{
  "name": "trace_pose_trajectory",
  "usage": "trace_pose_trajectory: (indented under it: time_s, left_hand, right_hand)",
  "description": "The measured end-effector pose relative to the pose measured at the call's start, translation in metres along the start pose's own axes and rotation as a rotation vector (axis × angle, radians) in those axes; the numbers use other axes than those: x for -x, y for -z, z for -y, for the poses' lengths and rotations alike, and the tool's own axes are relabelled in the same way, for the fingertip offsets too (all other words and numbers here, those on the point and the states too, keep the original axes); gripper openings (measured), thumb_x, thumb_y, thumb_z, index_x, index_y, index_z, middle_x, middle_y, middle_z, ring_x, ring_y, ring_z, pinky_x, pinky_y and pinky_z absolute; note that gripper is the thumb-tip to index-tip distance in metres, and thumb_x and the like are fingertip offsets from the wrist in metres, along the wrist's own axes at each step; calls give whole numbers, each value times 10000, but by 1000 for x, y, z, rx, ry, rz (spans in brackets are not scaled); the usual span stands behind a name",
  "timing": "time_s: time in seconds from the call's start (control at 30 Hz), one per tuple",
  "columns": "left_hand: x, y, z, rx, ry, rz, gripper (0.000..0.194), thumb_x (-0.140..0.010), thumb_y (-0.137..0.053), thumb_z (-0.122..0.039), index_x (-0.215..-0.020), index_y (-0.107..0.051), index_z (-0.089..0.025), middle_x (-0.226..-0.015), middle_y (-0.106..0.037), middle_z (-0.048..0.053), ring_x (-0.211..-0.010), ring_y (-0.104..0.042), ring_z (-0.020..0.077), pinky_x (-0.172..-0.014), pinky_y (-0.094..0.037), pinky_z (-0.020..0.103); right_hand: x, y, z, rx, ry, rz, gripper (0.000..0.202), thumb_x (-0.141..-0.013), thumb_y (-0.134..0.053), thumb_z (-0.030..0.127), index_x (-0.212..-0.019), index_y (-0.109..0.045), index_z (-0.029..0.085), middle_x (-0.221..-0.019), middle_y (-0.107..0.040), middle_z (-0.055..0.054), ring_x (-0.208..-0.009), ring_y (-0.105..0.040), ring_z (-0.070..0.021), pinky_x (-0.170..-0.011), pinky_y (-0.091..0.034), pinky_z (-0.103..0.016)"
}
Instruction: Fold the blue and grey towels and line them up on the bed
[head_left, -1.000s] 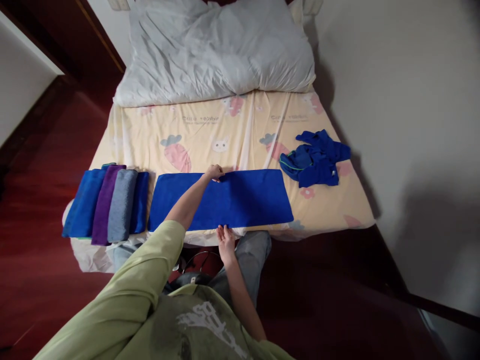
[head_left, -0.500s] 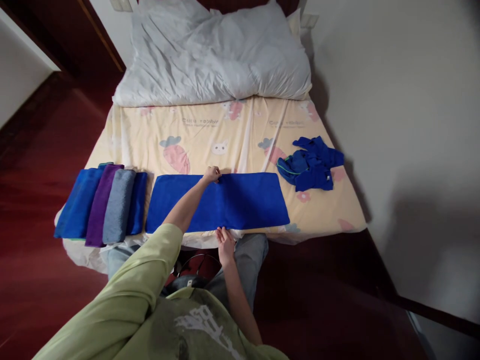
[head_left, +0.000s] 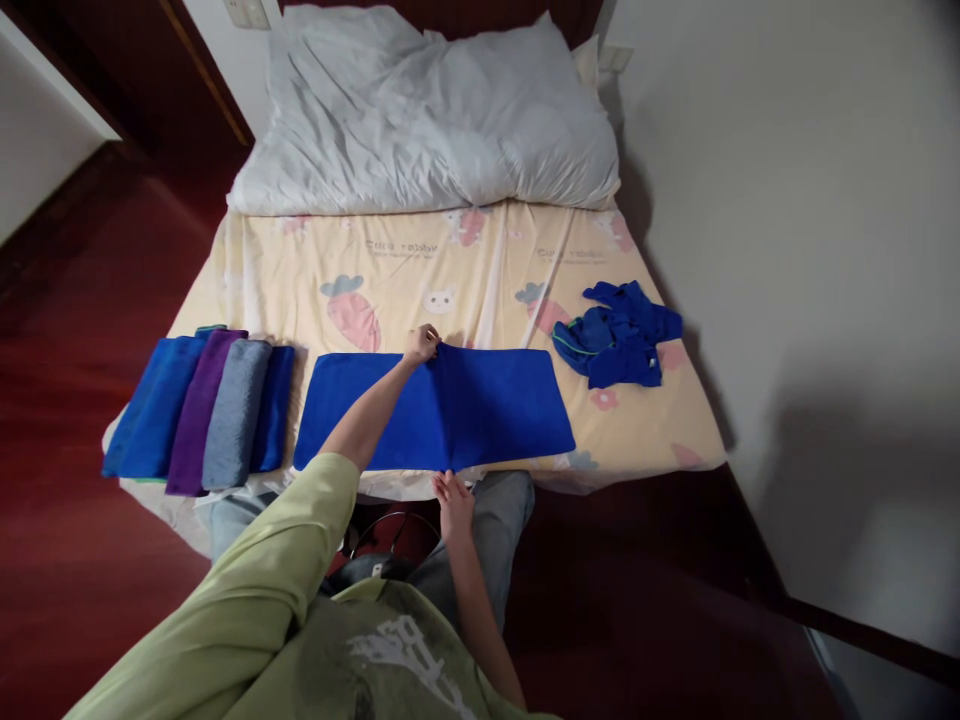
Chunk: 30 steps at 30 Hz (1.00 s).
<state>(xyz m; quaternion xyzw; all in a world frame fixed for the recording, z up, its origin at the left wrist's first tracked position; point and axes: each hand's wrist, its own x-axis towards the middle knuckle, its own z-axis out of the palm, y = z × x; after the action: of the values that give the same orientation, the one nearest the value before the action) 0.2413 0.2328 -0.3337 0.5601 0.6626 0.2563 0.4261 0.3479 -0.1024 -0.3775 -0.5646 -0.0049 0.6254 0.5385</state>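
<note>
A blue towel (head_left: 510, 405) lies spread lengthwise across the front of the bed, with a raised crease running across its middle. At the crease's far end, my left hand (head_left: 423, 343) pinches the towel's far edge. My right hand (head_left: 454, 506) grips the near edge at the other end of the crease, by the bed's front. Left of the towel lie folded towels: a grey one (head_left: 238, 410), a purple one (head_left: 199, 420) and several blue ones (head_left: 159, 410). To the right is a crumpled heap of blue cloths (head_left: 619, 335), one with green edging.
The bed (head_left: 420, 240) has a yellow sheet printed with carrots and rabbits. A bunched white quilt (head_left: 435, 120) fills its far end. A pale wall (head_left: 795, 220) stands to the right, and dark red floor (head_left: 60, 400) shows on the left.
Both hands have closed on the towel's middle edges, and a ridge has risen between them. The towel's right end has drawn in slightly. The folded towels and the heap lie as before.
</note>
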Motion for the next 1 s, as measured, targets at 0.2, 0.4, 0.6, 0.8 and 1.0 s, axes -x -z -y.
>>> trace_pose_trajectory:
  time_s: [0.2,0.4,0.6,0.8,1.0]
  left_hand:
    - [14,3,-5,96,-5,-33,66,-893,-616,-151,-948,-651,-140,-920,-747,78,-609,-659,112,-610,-544,217]
    - [31,42,-54,210,-105,-108,34,-908,-626,-156,-937,-629,-140,-876,-722,65,-636,-669,110,-633,-564,213]
    - [77,125,-117,403,-260,-134,148,-886,-713,-223,-902,-603,-126,-801,-702,45,-619,-669,105,-707,-608,267]
    - [155,224,-152,595,-461,-207,264,-803,-820,-294,-867,-633,-120,-694,-676,14,-642,-685,127,-779,-611,325]
    - [229,309,-166,557,-607,-331,301,-771,-815,-368,-888,-685,-123,-729,-702,41,-666,-690,133,-695,-586,269]
  right_hand:
    - [-2,-2,14,74,94,24,232,-767,-811,427,-793,-717,217,-823,-781,-26,-899,-772,-258,-946,-605,-427]
    - [8,-21,52,70,263,53,317,-674,-858,431,-761,-728,155,-758,-774,-74,-715,-749,-237,-770,-617,-371]
    - [46,-19,115,198,590,109,299,-776,-763,513,-800,-741,216,-776,-764,-50,-686,-713,-194,-696,-580,-307]
    - [82,-63,227,335,1012,147,450,-795,-713,624,-776,-671,176,-637,-646,10,-515,-545,-102,-550,-459,-230]
    - [130,-134,315,359,1144,302,493,-779,-736,656,-706,-559,202,-570,-441,88,-453,-340,-51,-429,-278,-198]
